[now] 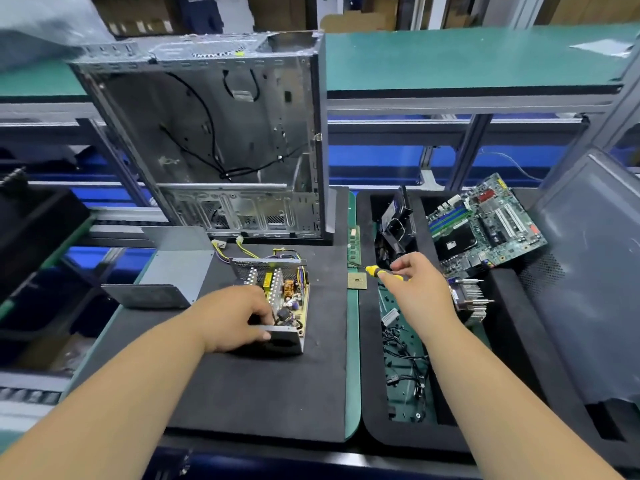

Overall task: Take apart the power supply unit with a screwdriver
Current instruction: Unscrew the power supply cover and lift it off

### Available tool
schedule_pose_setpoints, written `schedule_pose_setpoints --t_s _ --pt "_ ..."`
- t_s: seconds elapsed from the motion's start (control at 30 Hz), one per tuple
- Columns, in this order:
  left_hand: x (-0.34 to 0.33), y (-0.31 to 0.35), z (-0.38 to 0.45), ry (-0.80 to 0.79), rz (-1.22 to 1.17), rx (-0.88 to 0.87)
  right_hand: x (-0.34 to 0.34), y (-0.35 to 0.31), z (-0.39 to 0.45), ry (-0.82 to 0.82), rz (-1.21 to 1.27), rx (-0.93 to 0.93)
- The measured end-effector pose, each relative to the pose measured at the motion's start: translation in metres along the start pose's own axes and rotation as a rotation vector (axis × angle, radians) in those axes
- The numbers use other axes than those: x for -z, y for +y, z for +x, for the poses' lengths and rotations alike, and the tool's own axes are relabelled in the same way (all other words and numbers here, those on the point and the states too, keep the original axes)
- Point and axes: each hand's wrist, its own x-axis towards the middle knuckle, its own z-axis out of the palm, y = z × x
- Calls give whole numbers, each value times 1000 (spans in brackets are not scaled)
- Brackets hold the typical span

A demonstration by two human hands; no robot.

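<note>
Two hands: left (239,320) grips supply unit (284,299), right (412,282) grips screwdriver (375,271).

- The left arm reaches forward from the lower left, forearm bare, wrist roughly straight.
- The left hand (239,317) lies palm down with its fingers curled over the near end of the open power supply unit (280,299), gripping its metal edge; the thumb (261,336) presses against the near wall.
- The right arm stretches forward from the lower right, extended farther than the left.
- The right hand (415,285) is raised, back of the hand facing up, fingers curled round the yellow-and-black handle of a screwdriver (375,271), which points to the left.
</note>
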Motion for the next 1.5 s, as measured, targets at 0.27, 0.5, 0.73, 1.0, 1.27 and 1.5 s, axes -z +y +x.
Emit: schedule_pose_setpoints --t_s 0.27,0.5,0.73,1.0,1.27,1.5 --pt "42 -16 5 60 -188 -87 -9 -24 -5 20 10 23" --pt "64 -28 21 9 -448 -85 -14 -47 -15 104 30 38" --pt "65 -36 39 244 -418 57 -20 -70 -27 152 20 42" --pt "55 -50 39 283 -462 68 -32 -86 -32 173 86 8" --pt "31 -40 48 555 -261 214 -72 -95 -36 -2 385 -85" --pt "29 -60 55 533 -334 124 -102 -100 -37 -70 491 -215"
